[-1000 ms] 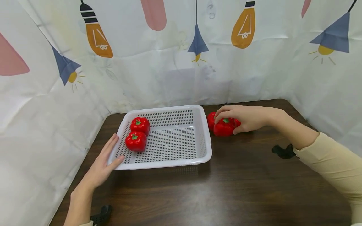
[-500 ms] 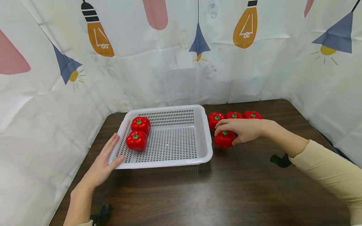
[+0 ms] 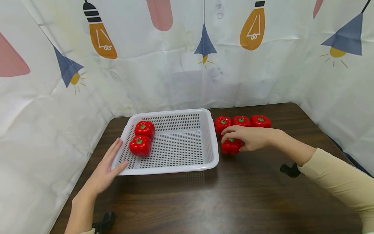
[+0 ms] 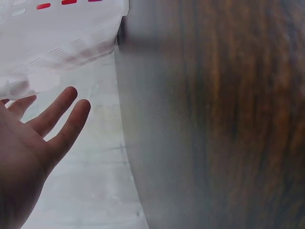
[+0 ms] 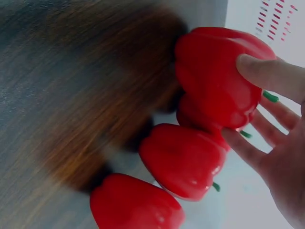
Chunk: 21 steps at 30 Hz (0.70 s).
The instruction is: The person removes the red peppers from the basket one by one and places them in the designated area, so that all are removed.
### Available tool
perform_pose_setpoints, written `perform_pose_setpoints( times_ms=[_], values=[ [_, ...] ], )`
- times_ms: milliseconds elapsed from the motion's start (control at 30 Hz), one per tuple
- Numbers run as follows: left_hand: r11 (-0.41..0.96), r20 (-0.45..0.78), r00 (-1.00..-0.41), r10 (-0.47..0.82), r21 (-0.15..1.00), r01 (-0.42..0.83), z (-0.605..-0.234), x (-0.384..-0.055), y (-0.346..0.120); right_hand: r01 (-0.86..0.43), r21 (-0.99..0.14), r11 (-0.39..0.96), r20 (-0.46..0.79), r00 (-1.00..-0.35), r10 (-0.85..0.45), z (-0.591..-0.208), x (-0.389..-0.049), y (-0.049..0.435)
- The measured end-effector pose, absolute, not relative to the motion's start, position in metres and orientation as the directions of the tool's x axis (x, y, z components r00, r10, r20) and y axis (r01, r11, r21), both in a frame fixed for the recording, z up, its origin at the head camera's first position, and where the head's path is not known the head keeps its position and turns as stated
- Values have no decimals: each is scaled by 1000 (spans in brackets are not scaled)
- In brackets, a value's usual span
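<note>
My right hand (image 3: 252,137) holds a red bell pepper (image 3: 230,148) just right of the white basket (image 3: 175,169). In the right wrist view the thumb presses one side of this bell pepper (image 5: 209,71), with fingers at its other side. Two red bell peppers, a rear one (image 3: 144,129) and a front one (image 3: 140,146), sit at the left end inside the basket. My left hand (image 3: 102,174) rests on the basket's left side, thumb over the near corner rim. Its fingers look straight and spread beside the basket wall (image 4: 57,43) in the left wrist view.
Behind the held pepper stands a row of red bell peppers: a left one (image 3: 222,122), a middle one (image 3: 241,120) and a right one (image 3: 261,121). The brown wooden table (image 3: 233,201) ends at a patterned white curtain (image 3: 175,81) at the back and sides.
My right hand has brought the bell pepper from the back row nearer to the front, and the peppers behind now show. My left hand and the basket have stayed in place.
</note>
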<state>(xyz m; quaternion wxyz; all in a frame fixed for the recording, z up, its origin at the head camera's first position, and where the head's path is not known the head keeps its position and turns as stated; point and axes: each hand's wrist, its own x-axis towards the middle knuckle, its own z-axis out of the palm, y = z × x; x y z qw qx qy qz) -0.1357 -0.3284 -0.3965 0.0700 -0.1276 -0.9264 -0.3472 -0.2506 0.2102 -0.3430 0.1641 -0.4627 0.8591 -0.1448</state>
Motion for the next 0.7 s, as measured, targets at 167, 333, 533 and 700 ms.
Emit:
perform_pose_setpoints(
  times_ms=[167,333,533,700],
  values=[
    [727,215,-959,185,626,281,-396,-135,-329,-787,-338,516,-78,-523,-849,-347,-252,210],
    [724,224,-957,186,627,287,-397,-136,-329,-797,-294,528,-42,-541,-840,-347,-253,209],
    [722,228,-955,188,627,292,-397,-136,-328,-800,-270,536,-41,-547,-836,-347,-253,209],
    [726,232,-955,188,622,294,-399,-136,-329,-806,-262,531,-30,-543,-839,-347,-255,208]
  ],
)
